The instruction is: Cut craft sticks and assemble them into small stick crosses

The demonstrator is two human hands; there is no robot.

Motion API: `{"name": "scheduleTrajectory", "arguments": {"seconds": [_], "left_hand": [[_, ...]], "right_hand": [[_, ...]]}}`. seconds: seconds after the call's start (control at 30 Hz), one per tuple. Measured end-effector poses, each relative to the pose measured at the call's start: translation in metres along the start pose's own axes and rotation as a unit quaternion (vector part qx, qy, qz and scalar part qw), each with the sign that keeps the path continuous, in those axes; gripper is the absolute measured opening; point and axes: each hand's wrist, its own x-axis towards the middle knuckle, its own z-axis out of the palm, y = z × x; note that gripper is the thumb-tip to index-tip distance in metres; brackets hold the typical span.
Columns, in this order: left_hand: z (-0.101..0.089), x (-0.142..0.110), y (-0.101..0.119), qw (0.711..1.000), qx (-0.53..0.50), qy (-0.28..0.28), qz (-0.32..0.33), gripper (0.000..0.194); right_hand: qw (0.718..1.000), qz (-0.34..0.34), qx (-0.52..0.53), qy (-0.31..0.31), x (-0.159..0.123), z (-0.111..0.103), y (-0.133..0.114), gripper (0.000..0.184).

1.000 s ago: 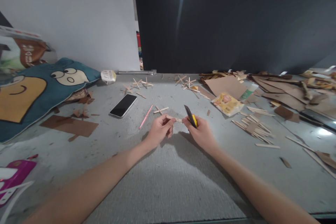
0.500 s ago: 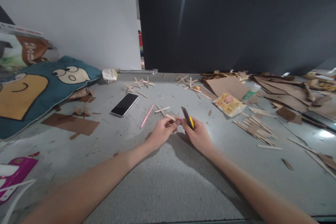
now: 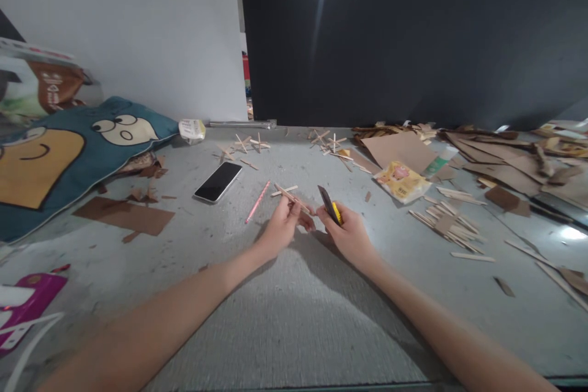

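My left hand (image 3: 285, 223) is closed on a thin wooden craft stick (image 3: 296, 200), pinched between thumb and fingers and slanting down to the right. In my right hand (image 3: 344, 229) is a black and yellow utility knife (image 3: 331, 206), its dark end pointing up and away from me. The two hands face each other closely over the grey table, and the right fingertips are near the stick's right end. Just beyond the left hand lie crossed craft sticks (image 3: 288, 190). To their left is a pink patterned pencil (image 3: 257, 202).
A phone (image 3: 218, 182) lies left of the pencil. Crossed sticks (image 3: 242, 143) stand farther back. At right are a yellow packet (image 3: 402, 182), a bundle of sticks (image 3: 445, 225) and cardboard scraps (image 3: 500, 162). A blue cushion (image 3: 105, 141) and purple device (image 3: 34, 303) are at left.
My left hand has turned slightly, and the stick in it now shows more of its narrow side. The right hand keeps the knife almost in the same place.
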Motion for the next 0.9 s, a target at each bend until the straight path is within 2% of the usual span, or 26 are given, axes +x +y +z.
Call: {"name": "scheduleTrajectory", "arguments": {"seconds": [0.13,0.23,0.33,0.43,0.57,0.7,0.8,0.9], "left_hand": [[-0.005,0.002,0.002,0.994,-0.049,-0.049,-0.08,0.047],[-0.006,0.002,0.009,0.982,-0.045,-0.136,-0.126,0.038],[-0.004,-0.001,0.018,0.968,0.008,-0.212,-0.133,0.035],[-0.001,-0.004,0.023,0.959,0.054,-0.241,-0.137,0.034],[-0.001,-0.006,0.024,0.958,0.054,-0.231,-0.16,0.03],[0.001,-0.007,0.02,0.957,0.081,-0.229,-0.159,0.043],[0.005,-0.007,0.012,0.966,0.095,-0.169,-0.168,0.036],[0.003,-0.006,0.006,0.98,0.138,-0.07,-0.126,0.034]], "right_hand": [[0.999,0.03,0.022,0.003,0.001,-0.004,0.004,0.037],[0.994,0.065,0.088,-0.018,0.003,-0.006,0.004,0.045],[0.978,0.102,0.173,-0.058,0.003,-0.006,0.001,0.06],[0.961,0.134,0.23,-0.079,0.002,-0.005,-0.003,0.056],[0.965,0.139,0.216,-0.047,0.003,-0.003,-0.002,0.053],[0.978,0.12,0.172,0.019,0.006,-0.002,0.006,0.049],[0.987,0.095,0.131,0.017,0.007,-0.006,0.011,0.044],[0.997,0.034,0.068,0.014,0.005,-0.015,0.011,0.041]]}}
